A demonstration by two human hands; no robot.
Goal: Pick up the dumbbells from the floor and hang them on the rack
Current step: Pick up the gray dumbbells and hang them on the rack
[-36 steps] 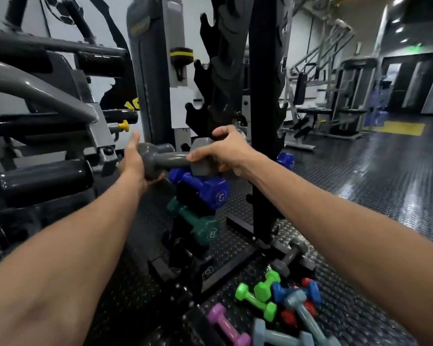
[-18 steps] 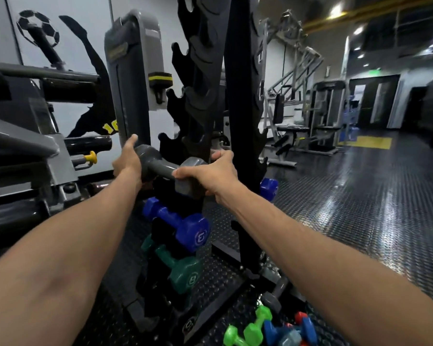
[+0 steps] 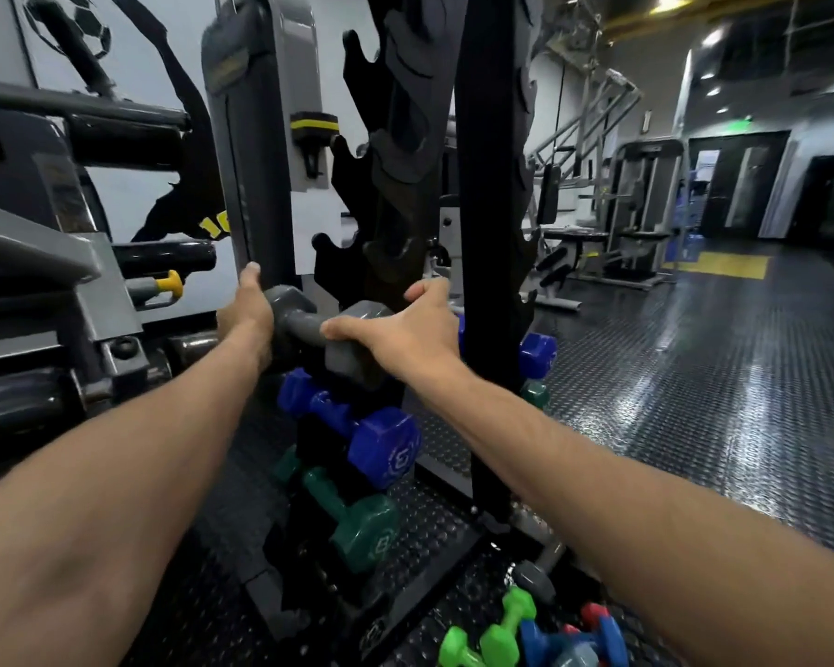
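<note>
Grey dumbbell [image 3: 326, 329] higher against rack [image 3: 492, 233].

Dumbbells [image 3: 379, 447] stacked on rack [image 3: 489, 233], more dumbbells [image 3: 526, 628] on floor [image 3: 694, 377] right

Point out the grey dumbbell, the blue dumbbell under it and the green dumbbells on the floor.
grey dumbbell [image 3: 304, 324], head view, on its handle.
blue dumbbell [image 3: 381, 447], head view, on its near head.
green dumbbells [image 3: 499, 635], head view, on one handle.

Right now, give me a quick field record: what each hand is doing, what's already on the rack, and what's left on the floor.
left hand: cups the far end of the grey dumbbell
right hand: grips its near end
grey dumbbell: level, at the rack, above the blue one
on rack: blue dumbbell, teal dumbbell below it
on floor: green dumbbells, others in blue, red and grey
</note>
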